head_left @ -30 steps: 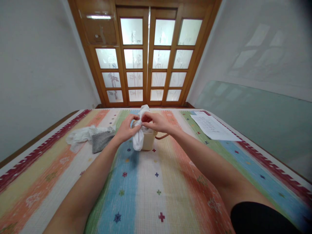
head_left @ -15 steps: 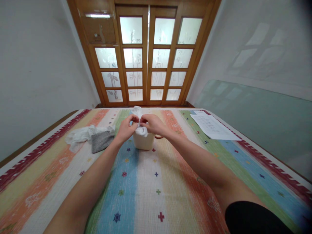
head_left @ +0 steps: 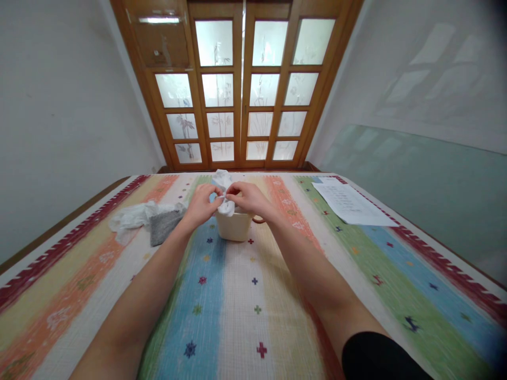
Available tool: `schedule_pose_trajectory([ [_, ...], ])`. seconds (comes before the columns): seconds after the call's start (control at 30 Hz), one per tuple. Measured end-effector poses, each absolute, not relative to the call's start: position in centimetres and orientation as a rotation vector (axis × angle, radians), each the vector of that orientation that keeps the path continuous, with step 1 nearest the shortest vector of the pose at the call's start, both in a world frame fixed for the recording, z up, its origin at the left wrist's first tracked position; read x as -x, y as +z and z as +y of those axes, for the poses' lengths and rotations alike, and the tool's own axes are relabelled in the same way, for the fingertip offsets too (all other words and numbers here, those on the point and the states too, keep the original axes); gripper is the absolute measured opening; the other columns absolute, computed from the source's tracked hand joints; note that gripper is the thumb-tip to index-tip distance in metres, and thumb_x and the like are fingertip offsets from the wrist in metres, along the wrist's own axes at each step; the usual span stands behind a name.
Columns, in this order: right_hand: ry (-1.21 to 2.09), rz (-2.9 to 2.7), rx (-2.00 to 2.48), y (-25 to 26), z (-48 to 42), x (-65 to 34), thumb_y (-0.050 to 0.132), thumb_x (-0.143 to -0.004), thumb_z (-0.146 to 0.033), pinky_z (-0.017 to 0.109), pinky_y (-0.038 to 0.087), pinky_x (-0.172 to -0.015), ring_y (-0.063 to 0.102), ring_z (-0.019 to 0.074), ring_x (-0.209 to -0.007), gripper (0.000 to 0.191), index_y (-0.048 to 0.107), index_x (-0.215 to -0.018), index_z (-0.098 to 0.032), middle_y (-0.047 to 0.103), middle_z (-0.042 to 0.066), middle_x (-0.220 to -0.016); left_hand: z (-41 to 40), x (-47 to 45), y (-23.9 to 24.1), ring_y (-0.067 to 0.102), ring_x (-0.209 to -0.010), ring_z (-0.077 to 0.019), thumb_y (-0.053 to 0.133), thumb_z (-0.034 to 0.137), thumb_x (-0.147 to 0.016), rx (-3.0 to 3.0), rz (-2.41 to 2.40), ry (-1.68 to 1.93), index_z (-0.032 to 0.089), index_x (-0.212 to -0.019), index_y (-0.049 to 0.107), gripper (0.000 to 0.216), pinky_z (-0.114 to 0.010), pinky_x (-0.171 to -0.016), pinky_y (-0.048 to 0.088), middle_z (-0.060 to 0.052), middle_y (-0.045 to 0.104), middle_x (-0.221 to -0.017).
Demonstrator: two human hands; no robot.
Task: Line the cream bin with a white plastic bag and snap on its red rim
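Both hands meet above a small cream bin [head_left: 233, 228] that has a brown handle at its right side. My left hand [head_left: 206, 203] pinches a thin white plastic bag [head_left: 226, 209] from the left. From the right, my right hand [head_left: 247, 199] grips the same bag with thumb and fingers. The bag is bunched between the fingertips; one part sticks up behind the hands and a rounded fold hangs at the bin's front rim. My hands hide much of the bin's opening and whatever is inside.
Left of the bin, a grey cloth [head_left: 164, 226] lies against another crumpled white plastic bag [head_left: 132, 219]. Printed paper sheets [head_left: 348, 201] lie at the far right of the striped tablecloth [head_left: 237, 306]. A wooden glass-paned door [head_left: 242, 105] stands beyond the table.
My fingers have shifted slightly on the bunched bag, and its front fold sits a bit higher and further left. My right forearm has swung a little inward. The view has tilted slightly.
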State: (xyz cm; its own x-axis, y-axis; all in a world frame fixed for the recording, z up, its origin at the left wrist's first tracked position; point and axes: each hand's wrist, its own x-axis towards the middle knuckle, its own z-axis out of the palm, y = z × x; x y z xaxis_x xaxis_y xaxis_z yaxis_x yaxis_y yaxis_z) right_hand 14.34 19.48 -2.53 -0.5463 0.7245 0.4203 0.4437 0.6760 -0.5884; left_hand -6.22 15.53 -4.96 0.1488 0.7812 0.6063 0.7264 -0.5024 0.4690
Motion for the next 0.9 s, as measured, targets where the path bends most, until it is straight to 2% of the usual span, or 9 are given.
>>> schedule_pose_trajectory([
  [0.13, 0.547, -2.213, 0.949, -2.9, 19.1, -14.3, 0.069, -0.09, -0.037, 0.026, 0.041, -0.072, 0.061, 0.0155, -0.078, 0.024, 0.068, -0.107, -0.02, 0.072, 0.002, -0.087, 15.4, 5.6, -5.4, 0.06, -0.095, -0.0248, 0.064, 0.03, -0.09, -2.197, 1.561, 1.417, 0.022, -0.09, 0.065, 0.008, -0.039, -0.091, 0.043, -0.004, 0.071, -0.095],
  [0.23, 0.5, -2.214, 0.955, -3.3, 19.2, -14.5, 0.065, -0.092, -0.035, 0.027, 0.038, -0.069, 0.058, 0.0153, -0.074, 0.015, 0.066, -0.096, -0.02, 0.069, 0.001, -0.082, 15.6, 4.9, -5.9, 0.06, -0.091, -0.0225, 0.061, 0.032, -0.092, -2.064, 1.51, 1.478, 0.023, -0.092, 0.064, 0.01, -0.035, -0.086, 0.045, -0.003, 0.069, -0.094],
  [0.33, 0.442, -2.204, 0.949, -3.5, 19.5, -14.7, 0.06, -0.094, -0.033, 0.027, 0.036, -0.068, 0.056, 0.0156, -0.074, 0.016, 0.063, -0.085, -0.02, 0.067, 0.0, -0.08, 16.2, 4.7, -6.5, 0.06, -0.091, -0.0211, 0.061, 0.033, -0.092, -1.986, 1.468, 1.532, 0.022, -0.091, 0.063, 0.011, -0.034, -0.086, 0.045, -0.002, 0.068, -0.093],
  [0.43, 0.358, -2.174, 1.031, -3.4, 19.6, -14.9, 0.059, -0.095, -0.031, 0.028, 0.035, -0.069, 0.056, 0.0169, -0.075, 0.015, 0.061, -0.085, -0.02, 0.068, 0.002, -0.082, 16.7, 4.9, -7.0, 0.061, -0.092, -0.0202, 0.061, 0.032, -0.092, -1.905, 1.481, 1.588, 0.022, -0.09, 0.062, 0.01, -0.033, -0.089, 0.045, -0.002, 0.067, -0.093],
  [0.6, 0.146, -2.044, 1.132, -3.2, 19.5, -15.0, 0.053, -0.097, -0.028, 0.031, 0.034, -0.071, 0.056, 0.0198, -0.078, 0.014, 0.058, -0.086, -0.021, 0.067, 0.005, -0.085, 17.3, 5.0, -7.9, 0.056, -0.079, -0.0163, 0.059, 0.03, -0.091, -1.653, 1.485, 1.747, 0.022, -0.088, 0.055, 0.009, -0.028, -0.075, 0.044, 0.001, 0.059, -0.085],
  [0.7, 0.091, -1.949, 1.156, -3.6, 19.9, -14.9, 0.049, -0.098, -0.027, 0.032, 0.035, -0.073, 0.056, 0.021, -0.081, 0.014, 0.056, -0.088, -0.021, 0.066, 0.006, -0.087, 17.7, 4.8, -8.5, 0.052, -0.077, -0.0149, 0.055, 0.028, -0.092, -1.478, 1.526, 1.848, 0.023, -0.088, 0.051, 0.007, -0.026, -0.073, 0.042, 0.002, 0.053, -0.082],
  [0.9, 0.312, -1.723, 1.242, -5.0, 22.2, -15.7, 0.045, -0.097, -0.03, 0.031, 0.039, -0.074, 0.057, 0.0194, -0.08, 0.013, 0.052, -0.088, -0.023, 0.063, 0.003, -0.085, 18.4, 5.7, -9.1, 0.052, -0.08, -0.014, 0.055, 0.024, -0.088, -1.193, 1.558, 1.928, 0.022, -0.087, 0.048, 0.006, -0.025, -0.075, 0.043, 0.002, 0.051, -0.085],
])
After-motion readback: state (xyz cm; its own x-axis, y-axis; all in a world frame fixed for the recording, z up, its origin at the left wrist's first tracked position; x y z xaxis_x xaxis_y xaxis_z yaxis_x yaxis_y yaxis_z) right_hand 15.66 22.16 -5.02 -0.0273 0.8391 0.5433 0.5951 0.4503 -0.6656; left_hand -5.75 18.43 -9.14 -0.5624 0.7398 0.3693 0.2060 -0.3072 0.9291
